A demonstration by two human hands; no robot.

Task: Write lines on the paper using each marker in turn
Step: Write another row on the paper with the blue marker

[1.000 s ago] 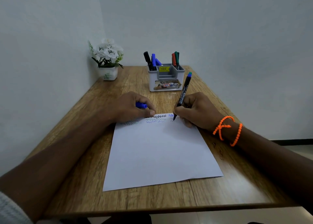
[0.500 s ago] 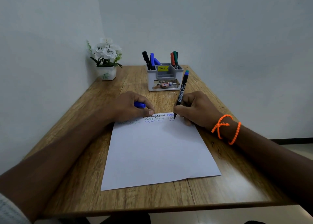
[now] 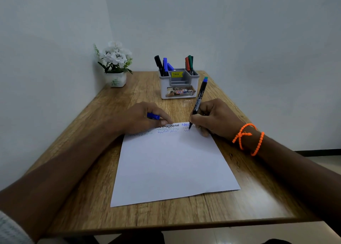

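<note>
A white sheet of paper lies on the wooden table. Zigzag lines in black and blue run along its top edge. My right hand grips a black marker with a blue end, its tip touching the paper at the top right. My left hand rests on the paper's top left corner and holds a blue cap in its curled fingers. A grey and white holder behind the paper carries black, blue, red and green markers.
A white pot of white flowers stands in the back left corner by the wall. Walls close off the left and the back. The table's front edge runs near the bottom of the view. An orange bead bracelet circles my right wrist.
The marker tip has stayed at the top right of the paper, with small shifts of my right hand. My left hand has kept its place.
</note>
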